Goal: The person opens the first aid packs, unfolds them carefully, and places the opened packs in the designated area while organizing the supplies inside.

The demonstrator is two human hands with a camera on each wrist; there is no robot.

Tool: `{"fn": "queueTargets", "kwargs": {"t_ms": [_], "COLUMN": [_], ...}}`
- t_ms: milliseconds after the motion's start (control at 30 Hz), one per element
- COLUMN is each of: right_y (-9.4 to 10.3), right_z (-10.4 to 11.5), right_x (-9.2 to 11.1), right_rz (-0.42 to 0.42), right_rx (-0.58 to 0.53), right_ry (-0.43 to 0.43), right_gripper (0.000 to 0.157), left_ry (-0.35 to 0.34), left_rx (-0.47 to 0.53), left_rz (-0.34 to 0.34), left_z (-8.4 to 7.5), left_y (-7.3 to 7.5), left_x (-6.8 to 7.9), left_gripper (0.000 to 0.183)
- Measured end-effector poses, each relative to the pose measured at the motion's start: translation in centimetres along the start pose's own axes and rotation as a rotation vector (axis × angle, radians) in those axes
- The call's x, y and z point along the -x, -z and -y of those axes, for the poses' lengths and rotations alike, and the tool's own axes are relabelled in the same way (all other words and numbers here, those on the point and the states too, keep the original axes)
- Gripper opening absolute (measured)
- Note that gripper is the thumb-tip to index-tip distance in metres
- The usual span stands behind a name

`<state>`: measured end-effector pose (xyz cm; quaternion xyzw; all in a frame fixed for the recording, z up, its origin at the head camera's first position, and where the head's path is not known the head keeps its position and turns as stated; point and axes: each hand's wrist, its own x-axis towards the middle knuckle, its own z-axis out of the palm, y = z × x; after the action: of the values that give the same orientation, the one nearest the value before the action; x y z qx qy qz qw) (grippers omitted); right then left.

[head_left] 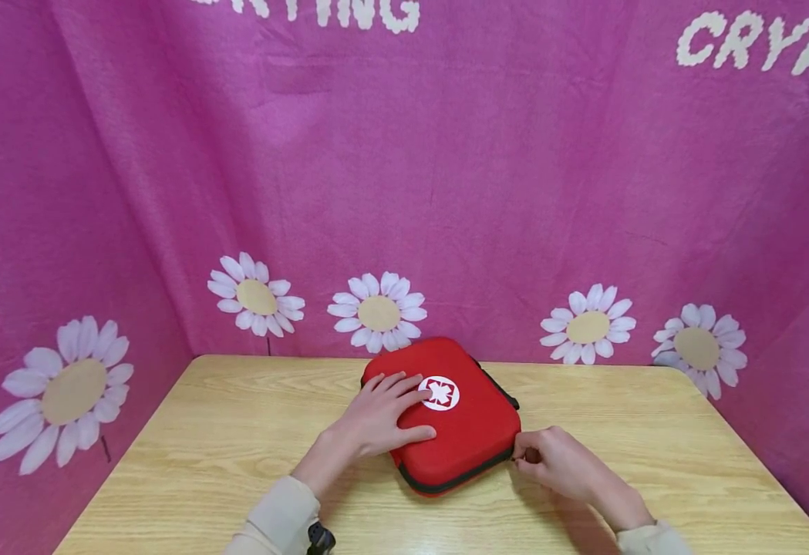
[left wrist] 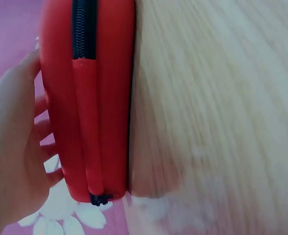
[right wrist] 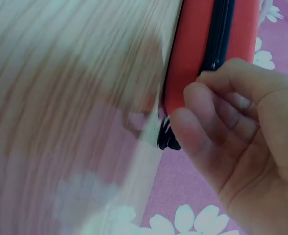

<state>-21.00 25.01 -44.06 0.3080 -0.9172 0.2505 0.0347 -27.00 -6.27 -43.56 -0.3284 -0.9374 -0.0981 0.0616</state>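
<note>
A red zippered first-aid case [head_left: 460, 439] with a white round emblem lies on the wooden table, turned at an angle. Across its top rests my left hand [head_left: 386, 412], fingers spread and fairly straight, the thumb apart from them. My right hand [head_left: 560, 462] is at the case's near right corner, its fingers curled at the black zipper [right wrist: 217, 39]. There the index finger and thumb pinch the zipper pull, which the fingers mostly hide. The left wrist view shows the case's side, with a red fabric strip [left wrist: 88, 127] where the zipper ends.
The light wood table [head_left: 237, 439] reaches back to a pink cloth [head_left: 487, 193] printed with daisies and letters, which also hangs at both sides. A black strap [head_left: 500, 387] sticks out along the case's far right side.
</note>
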Motion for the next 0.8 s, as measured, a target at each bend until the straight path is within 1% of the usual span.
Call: {"fn": "queueTargets", "kwargs": {"t_ms": [67,200,333,467,533,633,733,800], "right_y": [-0.1,-0.3,-0.6,-1.2,-1.6,-2.1,-2.4,-2.6], "right_z": [0.1,0.4,0.7,1.3,1.7,2.7,3.6,4.1], "right_x": [-0.1,-0.1,0.1,0.0,-0.2,-0.4,-0.7,-0.9], "right_rz": [-0.009,-0.011,-0.005,-0.009,-0.007,0.016,0.038,0.051], "right_rx": [0.005,0.012,0.018,0.014,0.007,-0.013,-0.015,-0.013], "right_ry": [-0.022,-0.048,-0.056,-0.021,0.0,0.025,0.065,0.076], "right_gripper": [0.024,0.024,0.023,0.023,0.024,0.027,0.028,0.029], "left_ry": [0.008,0.031,0.055,0.083,0.102,0.133,0.169,0.194], "left_rx": [-0.003,-0.012,-0.042,-0.073,-0.071,-0.069,-0.068,-0.069], "left_rz": [0.001,-0.006,-0.017,-0.031,-0.033,-0.04,-0.042,-0.04], "left_z": [0.2,-0.1,-0.3,-0.6,-0.9,-1.5,-2.3,-2.6], "left_y": [-0.3,-0.7,-1.4,-2.0,-2.0,-2.1,-2.1,-2.1], "left_x": [-0.1,-0.1,-0.1,0.0,-0.1,-0.3,-0.5,-0.6], "left_gripper": [0.069,0.07,0.069,0.068,0.067,0.067,0.068,0.069]}}
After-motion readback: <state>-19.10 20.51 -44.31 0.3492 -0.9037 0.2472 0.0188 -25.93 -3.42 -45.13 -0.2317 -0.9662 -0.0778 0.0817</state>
